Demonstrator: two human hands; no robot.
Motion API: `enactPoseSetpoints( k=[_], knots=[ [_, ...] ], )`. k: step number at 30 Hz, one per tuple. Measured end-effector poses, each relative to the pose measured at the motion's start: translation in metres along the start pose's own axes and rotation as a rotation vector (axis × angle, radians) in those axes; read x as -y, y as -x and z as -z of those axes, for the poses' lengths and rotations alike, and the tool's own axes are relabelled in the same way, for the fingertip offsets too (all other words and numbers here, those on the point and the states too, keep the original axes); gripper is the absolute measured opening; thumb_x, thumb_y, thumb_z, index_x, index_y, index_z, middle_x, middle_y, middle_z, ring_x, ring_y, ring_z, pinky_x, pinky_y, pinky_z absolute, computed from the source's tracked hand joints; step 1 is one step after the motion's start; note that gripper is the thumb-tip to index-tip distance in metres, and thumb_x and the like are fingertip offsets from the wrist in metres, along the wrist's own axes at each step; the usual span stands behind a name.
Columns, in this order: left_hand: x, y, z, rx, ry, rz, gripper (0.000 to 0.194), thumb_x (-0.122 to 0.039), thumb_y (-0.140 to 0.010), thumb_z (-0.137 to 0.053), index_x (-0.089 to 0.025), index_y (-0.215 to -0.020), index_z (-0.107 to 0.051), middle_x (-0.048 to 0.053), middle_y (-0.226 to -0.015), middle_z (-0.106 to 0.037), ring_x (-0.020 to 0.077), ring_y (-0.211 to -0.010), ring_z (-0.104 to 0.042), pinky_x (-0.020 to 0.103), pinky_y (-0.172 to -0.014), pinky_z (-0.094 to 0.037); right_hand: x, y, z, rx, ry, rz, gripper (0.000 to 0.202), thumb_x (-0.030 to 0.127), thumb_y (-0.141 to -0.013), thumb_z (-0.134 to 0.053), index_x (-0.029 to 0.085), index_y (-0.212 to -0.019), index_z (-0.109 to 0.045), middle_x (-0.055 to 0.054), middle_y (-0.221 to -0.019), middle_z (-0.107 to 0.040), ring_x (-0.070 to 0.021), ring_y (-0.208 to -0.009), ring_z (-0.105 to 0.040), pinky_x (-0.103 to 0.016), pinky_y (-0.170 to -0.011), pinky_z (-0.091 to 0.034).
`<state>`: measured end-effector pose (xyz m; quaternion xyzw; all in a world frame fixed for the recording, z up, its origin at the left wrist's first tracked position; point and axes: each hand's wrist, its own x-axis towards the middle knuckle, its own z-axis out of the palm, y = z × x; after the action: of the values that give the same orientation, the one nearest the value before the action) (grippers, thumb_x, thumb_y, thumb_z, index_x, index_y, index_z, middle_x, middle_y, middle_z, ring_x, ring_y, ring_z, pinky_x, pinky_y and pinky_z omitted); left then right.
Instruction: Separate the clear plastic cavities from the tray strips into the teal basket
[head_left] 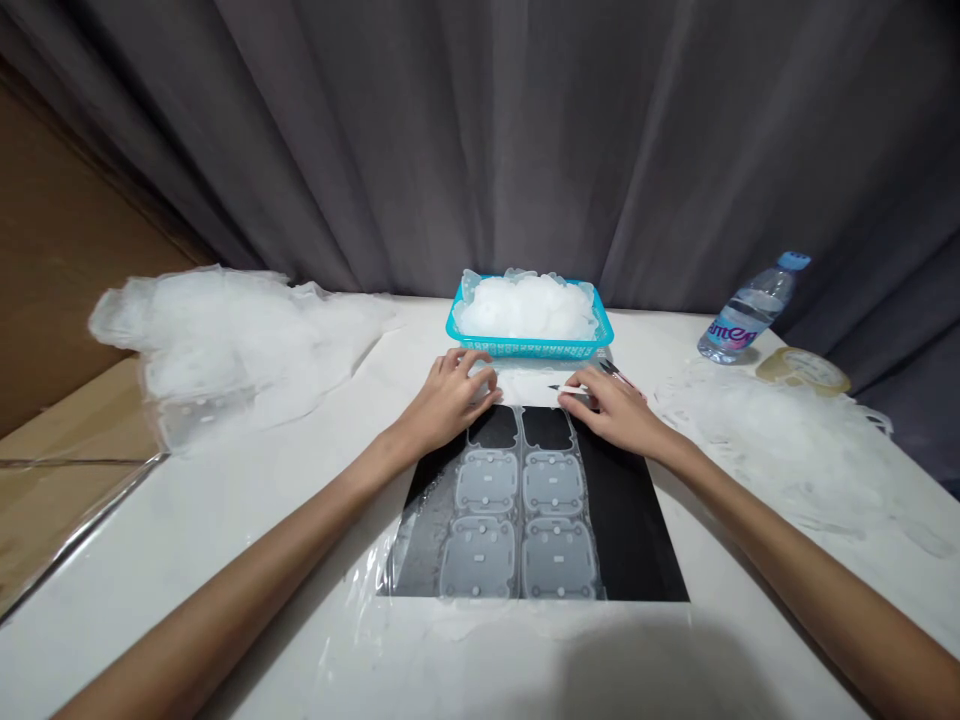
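A translucent plastic sheet (489,482) with moulded rounded-square panels in two columns lies over a black mat (630,530). Its two upper panels are cut out, and black shows through. My left hand (456,398) is at the sheet's far left, fingers curled and thumb toward the index finger on the plastic's edge. In my right hand (611,408) is a slim white pen-like tool (574,389), its dark pointed tip aimed left toward the other hand. Whether the tip touches the plastic cannot be seen.
Behind the hands stands a blue basket (529,348) heaped with translucent pieces. Stacked plastic sheets (240,340) lie at left, beside cardboard (71,420). At right are a water bottle (750,310), a tape roll (806,370) and a pile of plastic scraps (795,440). Grey curtain (480,140) hangs behind.
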<state>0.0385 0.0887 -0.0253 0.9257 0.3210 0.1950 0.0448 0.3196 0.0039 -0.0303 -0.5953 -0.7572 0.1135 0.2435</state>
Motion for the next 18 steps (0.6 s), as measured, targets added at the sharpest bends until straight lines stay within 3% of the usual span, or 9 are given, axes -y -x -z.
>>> enactPoseSetpoints(
  k=[3,8,14,18],
  knots=[
    [-0.023,0.007,0.004,0.003,-0.236,-0.022,0.035,-0.048,-0.105,-0.049,-0.018,-0.111,-0.065,0.018,-0.134,-0.056,0.0388,-0.124,-0.047,0.058,-0.106,-0.04,0.001,0.002,0.001,0.073,0.005,0.034,0.024,0.043,-0.095,-0.068,0.024,-0.106,-0.062,-0.003,-0.108,-0.073,-0.0201,-0.083,-0.066,-0.031,-0.078,-0.044],
    [-0.059,0.015,-0.011,0.11,-0.148,-0.012,0.05,-0.06,-0.105,-0.043,-0.014,-0.119,-0.058,0.017,-0.12,-0.061,0.0344,-0.111,-0.056,0.05,-0.099,-0.047,0.002,0.002,-0.008,0.062,0.115,0.116,0.003,0.023,-0.102,-0.055,0.022,-0.103,-0.058,-0.005,-0.107,-0.068,-0.0202,-0.093,-0.066,-0.029,-0.077,-0.044],
    [-0.057,0.012,-0.033,-0.018,0.1,0.097,0.025,-0.04,-0.109,-0.042,-0.019,-0.113,-0.055,0.012,-0.113,-0.056,0.0313,-0.109,-0.054,0.049,-0.096,-0.05,0.003,0.0,-0.021,0.064,0.231,0.148,0.02,0.003,-0.094,-0.045,0.017,-0.105,-0.054,-0.012,-0.106,-0.064,-0.0258,-0.097,-0.061,-0.034,-0.081,-0.046],
    [-0.05,0.006,-0.032,0.008,0.207,0.068,0.02,-0.033,-0.11,-0.04,-0.022,-0.106,-0.056,0.006,-0.103,-0.057,0.0251,-0.1,-0.057,0.042,-0.091,-0.051,0.005,0.0,-0.022,0.056,0.291,0.137,0.031,-0.005,-0.083,-0.045,0.015,-0.105,-0.056,-0.015,-0.106,-0.063,-0.0293,-0.099,-0.059,-0.037,-0.082,-0.046]
  ],
)
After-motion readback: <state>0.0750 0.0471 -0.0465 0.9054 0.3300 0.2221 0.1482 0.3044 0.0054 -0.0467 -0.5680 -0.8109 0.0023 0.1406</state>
